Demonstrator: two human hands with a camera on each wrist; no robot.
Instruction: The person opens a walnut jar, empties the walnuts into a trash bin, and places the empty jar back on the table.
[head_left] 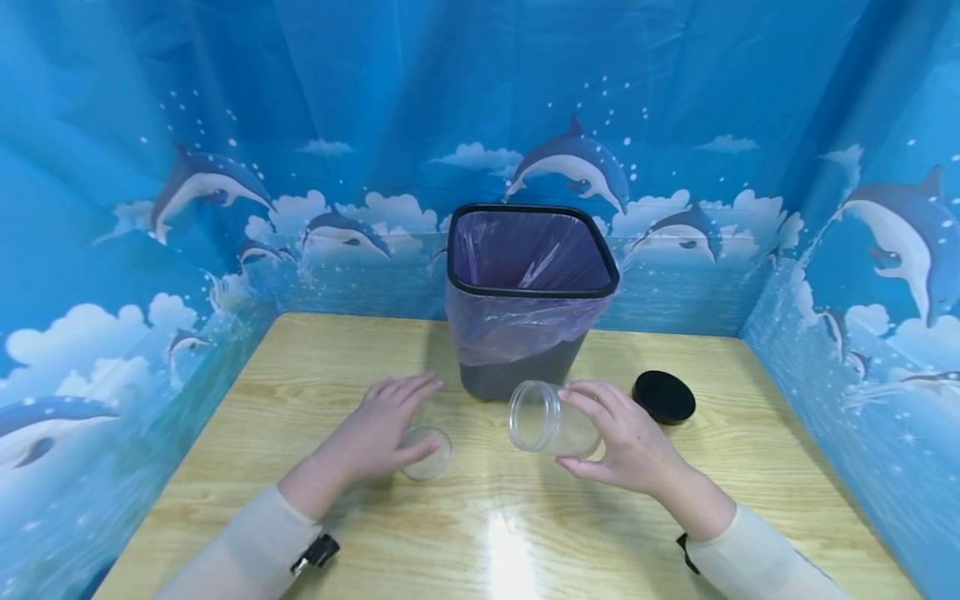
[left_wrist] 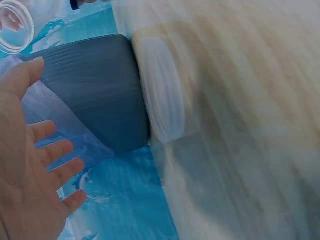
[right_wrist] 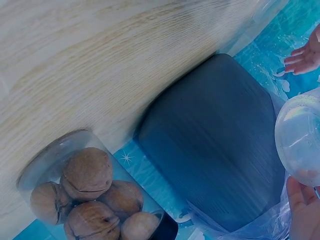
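My right hand (head_left: 626, 437) grips a clear jar (head_left: 577, 425), with fingers and thumb on its sides. The jar lies tilted on its side in the air, its mouth facing left, and nothing shows inside it. In the right wrist view, the jar's base (right_wrist: 305, 137) is beside the fingers (right_wrist: 305, 200). With fingers extended, my left hand (head_left: 386, 425) holds nothing. Just under its thumb in the head view is a low, clear round container (head_left: 427, 452) on the table; the left wrist view shows this container (left_wrist: 162, 90) apart from the palm.
A dark bin (head_left: 517, 375) lined with a purple bag (head_left: 525, 325) stands at the table's back. Right of it is a jar with a black lid (head_left: 663, 397); the right wrist view shows several walnuts (right_wrist: 87, 174) inside. A blue dolphin-print curtain (head_left: 375, 108) surrounds the wooden table (head_left: 337, 350).
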